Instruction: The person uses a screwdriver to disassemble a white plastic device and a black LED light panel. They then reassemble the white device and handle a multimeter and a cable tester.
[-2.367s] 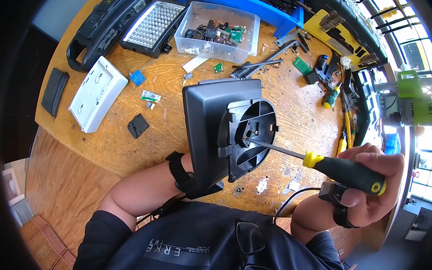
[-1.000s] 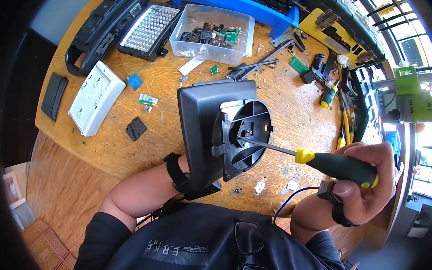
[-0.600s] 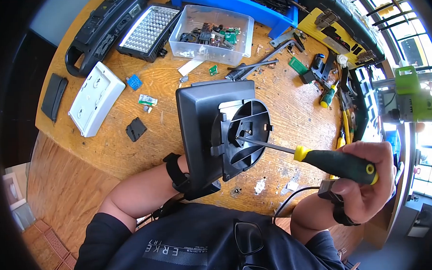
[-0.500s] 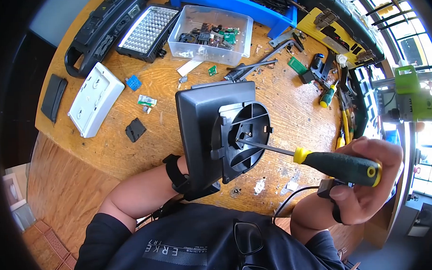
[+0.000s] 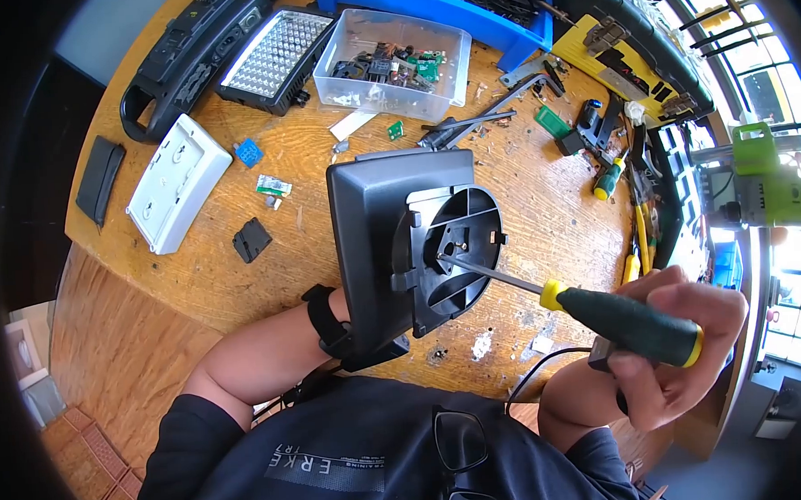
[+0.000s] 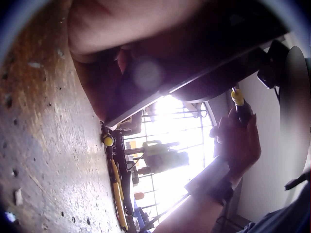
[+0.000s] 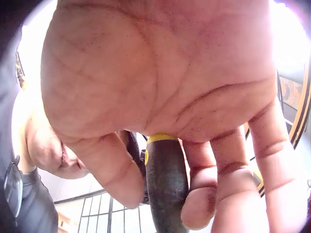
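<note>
Head: screwdriver tip (image 5: 444, 259) inside round rim (image 5: 495, 214)

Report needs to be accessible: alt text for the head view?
A right hand holds a green-and-yellow screwdriver reaching into the round bracket on the back of a black housing; the left hand is hidden behind it. On the wooden bench sit a white plastic shell and a clear bin of electronic parts.

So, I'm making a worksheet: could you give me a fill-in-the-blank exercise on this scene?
The right hand holds the dark green and ____ screwdriver.
The screwdriver reaches into the round frame on the ____ housing.
Beside the blue block, the shallow shell is ____.
The glasses hang on the person's ____.

Missing words: yellow; black; white; shirt.
</note>
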Demonstrator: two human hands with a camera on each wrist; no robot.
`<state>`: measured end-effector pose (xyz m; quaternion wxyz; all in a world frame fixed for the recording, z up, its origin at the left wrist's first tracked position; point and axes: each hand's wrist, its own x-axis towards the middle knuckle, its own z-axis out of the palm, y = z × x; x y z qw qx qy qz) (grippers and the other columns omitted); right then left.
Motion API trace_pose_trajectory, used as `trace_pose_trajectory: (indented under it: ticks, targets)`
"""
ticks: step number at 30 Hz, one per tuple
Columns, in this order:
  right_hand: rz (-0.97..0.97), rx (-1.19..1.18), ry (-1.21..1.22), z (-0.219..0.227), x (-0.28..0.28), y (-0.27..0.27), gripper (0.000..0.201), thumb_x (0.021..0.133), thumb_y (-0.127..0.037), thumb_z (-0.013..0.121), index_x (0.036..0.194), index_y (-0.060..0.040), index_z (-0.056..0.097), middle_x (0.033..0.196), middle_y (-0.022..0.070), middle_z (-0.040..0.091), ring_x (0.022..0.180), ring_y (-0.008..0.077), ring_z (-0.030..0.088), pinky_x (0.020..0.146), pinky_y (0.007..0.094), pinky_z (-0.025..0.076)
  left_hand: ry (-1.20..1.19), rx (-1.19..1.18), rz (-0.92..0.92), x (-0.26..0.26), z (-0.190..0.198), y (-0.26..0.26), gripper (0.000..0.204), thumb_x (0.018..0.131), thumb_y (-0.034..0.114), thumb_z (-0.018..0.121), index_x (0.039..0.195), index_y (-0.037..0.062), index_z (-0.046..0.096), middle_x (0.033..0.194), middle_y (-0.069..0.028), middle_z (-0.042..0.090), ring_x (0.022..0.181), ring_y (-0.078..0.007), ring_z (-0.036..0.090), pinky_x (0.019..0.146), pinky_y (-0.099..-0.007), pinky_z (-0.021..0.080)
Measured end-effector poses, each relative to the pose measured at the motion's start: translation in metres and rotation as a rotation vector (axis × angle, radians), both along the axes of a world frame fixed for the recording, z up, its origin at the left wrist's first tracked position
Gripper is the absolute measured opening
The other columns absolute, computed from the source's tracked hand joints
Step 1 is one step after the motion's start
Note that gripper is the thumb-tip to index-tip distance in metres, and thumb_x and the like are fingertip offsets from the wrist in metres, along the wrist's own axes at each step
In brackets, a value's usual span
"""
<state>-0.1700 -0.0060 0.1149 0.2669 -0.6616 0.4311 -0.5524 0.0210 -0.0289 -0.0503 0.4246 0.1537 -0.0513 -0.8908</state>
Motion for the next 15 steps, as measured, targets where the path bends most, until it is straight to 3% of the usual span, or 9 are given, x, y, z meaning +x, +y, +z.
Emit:
trace_pose_trajectory:
  ticks: [2, 3, 7, 10, 12, 13, 15]
  targets:
    - [0.003, -0.127, 0.161, -0.003, -0.004, -0.001, 0.058, 0.053, -0.036, 0.091, 0.08, 0.0028, 0.056, 0.055, 0.0074, 0.056, 0.046, 0.0133, 0.054, 0.044, 0.0231, 0.037, 0.007, -0.015, -0.004, 0.001, 0.002, 0.0, 0.043, 0.098, 0.025, 0.047, 0.133, 0.0004, 0.043, 0.115, -0.0097, 0.061, 0.099, -0.015, 0.063, 0.083, -0.0276, 0.056]
    - [-0.1, -0.165, 0.165, -0.004, 0.003, -0.001, 0.057, 0.054, -0.035, 0.09, 0.08, 0.002, 0.056, 0.055, 0.0073, 0.055, 0.044, 0.0132, 0.053, 0.042, 0.0222, 0.035, 0.007, -0.016, -0.004, 0.0, 0.002, 0.0, 0.043, 0.098, 0.025, 0.047, 0.133, 0.0004, 0.043, 0.115, -0.0097, 0.061, 0.099, -0.015, 0.063, 0.083, -0.0276, 0.056]
    - [-0.121, -0.192, 0.313, 0.001, 0.0, -0.006, 0.056, 0.053, -0.034, 0.09, 0.079, 0.0019, 0.056, 0.054, 0.0072, 0.055, 0.045, 0.0134, 0.054, 0.042, 0.0218, 0.035, -0.004, 0.001, -0.022, 0.001, 0.009, -0.001, 0.047, 0.098, 0.03, 0.048, 0.133, -0.0005, 0.043, 0.112, -0.0107, 0.061, 0.099, -0.0158, 0.063, 0.084, -0.0296, 0.056]
    - [-0.079, -0.241, 0.254, 0.001, -0.002, -0.007, 0.056, 0.054, -0.032, 0.091, 0.08, 0.0022, 0.055, 0.054, 0.0077, 0.055, 0.046, 0.0149, 0.056, 0.045, 0.022, 0.041, -0.008, 0.028, -0.035, 0.001, 0.009, -0.001, 0.049, 0.097, 0.033, 0.047, 0.131, -0.0023, 0.044, 0.11, -0.0123, 0.061, 0.098, -0.0182, 0.064, 0.084, -0.0324, 0.056]
    - [0.048, -0.269, 0.185, 0.004, -0.014, -0.008, 0.056, 0.055, -0.027, 0.091, 0.084, 0.0033, 0.055, 0.055, 0.0088, 0.057, 0.047, 0.0173, 0.058, 0.05, 0.0251, 0.049, -0.029, 0.026, -0.036, 0.001, 0.011, -0.001, 0.05, 0.097, 0.035, 0.047, 0.129, -0.0036, 0.044, 0.108, -0.0135, 0.061, 0.097, -0.0203, 0.065, 0.084, -0.0343, 0.057]
    - [0.142, -0.226, 0.266, 0.012, -0.027, -0.008, 0.054, 0.058, -0.021, 0.09, 0.09, 0.0038, 0.054, 0.059, 0.0103, 0.058, 0.051, 0.0195, 0.06, 0.055, 0.0296, 0.053, 0.01, 0.025, -0.027, 0.001, 0.017, -0.002, 0.053, 0.096, 0.036, 0.048, 0.129, -0.0047, 0.043, 0.106, -0.0158, 0.061, 0.095, -0.0238, 0.066, 0.084, -0.0363, 0.057]
    - [0.155, -0.218, 0.291, 0.015, -0.035, -0.006, 0.053, 0.059, -0.018, 0.089, 0.091, 0.0041, 0.054, 0.061, 0.0106, 0.059, 0.052, 0.0197, 0.06, 0.055, 0.0308, 0.053, 0.049, 0.023, -0.017, 0.002, 0.021, -0.005, 0.055, 0.095, 0.037, 0.049, 0.128, -0.0058, 0.041, 0.103, -0.0181, 0.062, 0.094, -0.0272, 0.066, 0.084, -0.0382, 0.057]
